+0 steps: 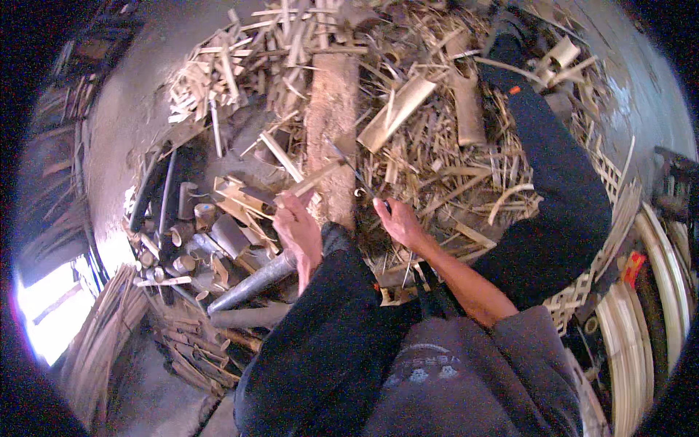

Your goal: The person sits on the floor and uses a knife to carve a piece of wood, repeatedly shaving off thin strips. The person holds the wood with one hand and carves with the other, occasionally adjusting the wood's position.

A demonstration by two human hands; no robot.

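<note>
My left hand point(297, 224) is closed around the near end of a flat, pale bamboo strip point(317, 177), whose far end rests over a long wooden plank point(332, 102). In my closed right hand point(402, 224) is the handle of a knife with a thin dark blade point(352, 169). The blade slants up and left, its tip over the plank near the strip's far end. Whether blade and strip touch, I cannot tell. The plank runs away from me between my legs, and its near end lies by my left knee.
Bamboo offcuts point(429, 146) and a split bamboo piece point(397, 114) lie right of the plank. Short sticks point(211, 69) are heaped at the far left. Cut bamboo tubes point(206, 216) and a grey pipe point(247, 282) lie at left. Long bamboo strips point(625, 357) stand at right.
</note>
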